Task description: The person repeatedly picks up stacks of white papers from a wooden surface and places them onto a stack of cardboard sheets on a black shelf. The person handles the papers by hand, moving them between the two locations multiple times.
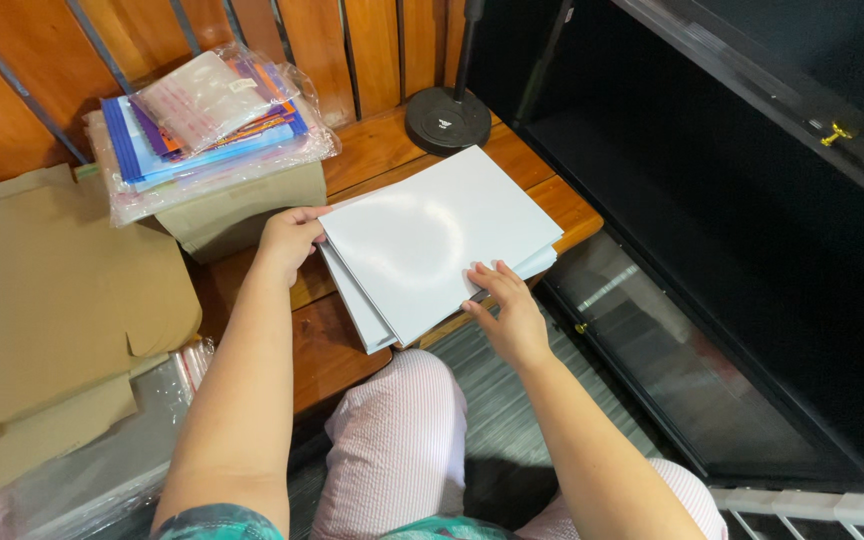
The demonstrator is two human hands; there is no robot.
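white sheets [432, 240] lying flat, long axis slanting up-right, left hand [287, 240] grip pinching edge, right hand [507, 310] open on top

Sheets [432, 240] lie on bench [372, 150], plastic-wrapped booklets [207, 120] to their left.

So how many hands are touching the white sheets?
2. The left hand grips the left edge of the white sheets; the right hand rests fingers on their lower right edge.
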